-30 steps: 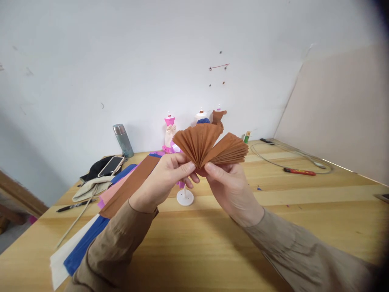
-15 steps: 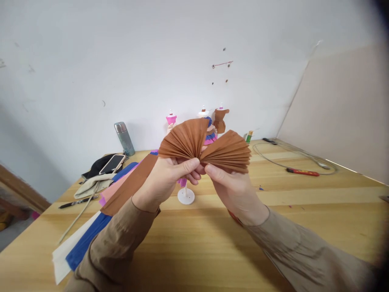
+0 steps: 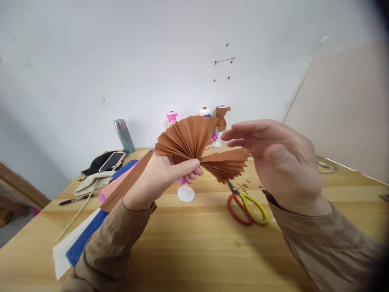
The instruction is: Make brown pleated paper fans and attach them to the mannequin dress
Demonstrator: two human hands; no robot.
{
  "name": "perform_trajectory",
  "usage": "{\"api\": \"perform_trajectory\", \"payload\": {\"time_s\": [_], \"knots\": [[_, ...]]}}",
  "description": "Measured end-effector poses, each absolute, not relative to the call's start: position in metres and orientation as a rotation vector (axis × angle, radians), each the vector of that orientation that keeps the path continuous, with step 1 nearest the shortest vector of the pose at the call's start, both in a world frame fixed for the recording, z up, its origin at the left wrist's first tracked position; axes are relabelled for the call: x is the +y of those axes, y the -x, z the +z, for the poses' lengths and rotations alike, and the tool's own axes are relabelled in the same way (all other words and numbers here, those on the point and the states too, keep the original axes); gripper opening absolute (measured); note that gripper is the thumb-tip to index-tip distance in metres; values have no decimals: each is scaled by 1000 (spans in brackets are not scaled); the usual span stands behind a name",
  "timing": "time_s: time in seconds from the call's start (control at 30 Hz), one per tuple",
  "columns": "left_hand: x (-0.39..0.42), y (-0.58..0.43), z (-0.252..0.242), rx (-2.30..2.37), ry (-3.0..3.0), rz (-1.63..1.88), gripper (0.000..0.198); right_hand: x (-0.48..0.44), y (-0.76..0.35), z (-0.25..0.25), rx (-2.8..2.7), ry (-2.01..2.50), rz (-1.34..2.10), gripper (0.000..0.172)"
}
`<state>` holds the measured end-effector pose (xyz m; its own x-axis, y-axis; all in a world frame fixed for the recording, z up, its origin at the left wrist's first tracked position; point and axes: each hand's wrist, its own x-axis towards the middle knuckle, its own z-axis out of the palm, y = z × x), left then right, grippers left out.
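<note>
A pleated brown crepe paper fan (image 3: 190,136) is held up over the table, its folds gathered at the middle and spread to both sides. My left hand (image 3: 165,172) pinches it at the gathered point between thumb and fingers. Off to the right, my right hand (image 3: 285,162) is raised with fingers apart, holding nothing, close to the fan's right half. Behind the fan stand small dress forms, among them one in a brown paper dress (image 3: 221,117) and one with a pink top (image 3: 172,117). A white round stand base (image 3: 186,194) shows beneath my left hand.
Scissors (image 3: 247,207) with red and yellow handles lie on the wooden table (image 3: 182,251). To the left are coloured paper strips (image 3: 88,239), a pen (image 3: 75,200), a phone (image 3: 112,161) on cloth and a thermos flask (image 3: 124,136). A cable (image 3: 326,164) lies at the right.
My right hand has let go of the fan and moved right and upward, opening. The fan's right half has dropped a little. The scissors have come into view.
</note>
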<state>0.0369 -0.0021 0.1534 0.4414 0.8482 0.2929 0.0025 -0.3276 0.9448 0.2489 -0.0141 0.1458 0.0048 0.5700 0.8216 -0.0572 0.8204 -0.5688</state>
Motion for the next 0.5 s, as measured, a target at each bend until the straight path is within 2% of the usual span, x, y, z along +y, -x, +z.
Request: {"api": "perform_trajectory", "payload": {"time_s": [0.23, 0.37, 0.5], "knots": [[-12, -41, 163, 881, -1794, 1154, 20, -22, -243, 148, -1643, 666, 354, 4], [-14, -42, 166, 897, -1957, 1309, 13, -25, -238, 150, -1578, 737, 383, 19], [-15, -42, 166, 922, -2049, 1410, 9, -24, -237, 150, -1535, 770, 601, 22]]}}
